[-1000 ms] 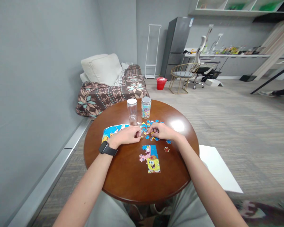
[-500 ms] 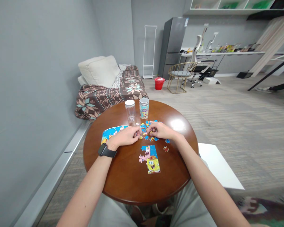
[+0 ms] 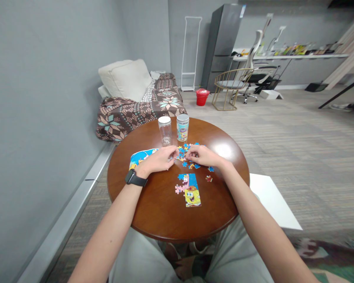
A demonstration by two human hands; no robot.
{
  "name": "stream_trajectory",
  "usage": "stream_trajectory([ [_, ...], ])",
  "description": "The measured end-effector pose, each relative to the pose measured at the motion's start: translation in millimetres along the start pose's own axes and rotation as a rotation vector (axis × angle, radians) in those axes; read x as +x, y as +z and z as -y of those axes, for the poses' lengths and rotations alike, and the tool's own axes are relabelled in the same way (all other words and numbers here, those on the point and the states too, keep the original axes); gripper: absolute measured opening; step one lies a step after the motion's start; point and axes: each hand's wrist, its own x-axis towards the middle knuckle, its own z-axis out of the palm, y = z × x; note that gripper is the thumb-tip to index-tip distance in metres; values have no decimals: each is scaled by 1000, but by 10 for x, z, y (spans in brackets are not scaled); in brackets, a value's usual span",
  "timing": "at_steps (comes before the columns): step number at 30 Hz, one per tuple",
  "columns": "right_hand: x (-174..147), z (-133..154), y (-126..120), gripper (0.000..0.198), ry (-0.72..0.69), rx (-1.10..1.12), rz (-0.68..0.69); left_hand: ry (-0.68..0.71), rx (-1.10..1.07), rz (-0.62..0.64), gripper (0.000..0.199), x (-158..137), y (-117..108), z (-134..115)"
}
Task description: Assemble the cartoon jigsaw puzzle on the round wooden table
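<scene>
My left hand (image 3: 164,158), with a black watch on the wrist, is at the left edge of a heap of loose jigsaw pieces (image 3: 181,150). Its fingers are curled together; whatever they hold is too small to make out. From the right, my right hand (image 3: 203,156) reaches into the same heap with bent fingers, their tips among the pieces and their contents hidden. Nearer to me lies a partly joined cartoon puzzle (image 3: 192,196), pink, blue and yellow. A loose red-brown piece (image 3: 209,179) sits to its right. My left forearm partly covers a blue cartoon picture sheet (image 3: 138,157).
Behind the hands on the round brown table (image 3: 153,212) stand a clear jar with a white lid (image 3: 165,131) and a printed cartoon tin (image 3: 182,129). Beyond are a blanket-covered couch (image 3: 135,114), a red bin (image 3: 202,97) and a gold-framed chair (image 3: 231,84).
The view has tilted down slightly, so the scene sits higher. Both hands stay at the heap with small finger movements. The joined puzzle has not moved on the table.
</scene>
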Motion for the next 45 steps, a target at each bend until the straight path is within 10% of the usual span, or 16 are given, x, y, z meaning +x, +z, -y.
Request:
stream_trajectory([
  [45, 8, 124, 57, 9, -107, -31, 95, 128, 13, 43, 16, 45, 34, 38],
])
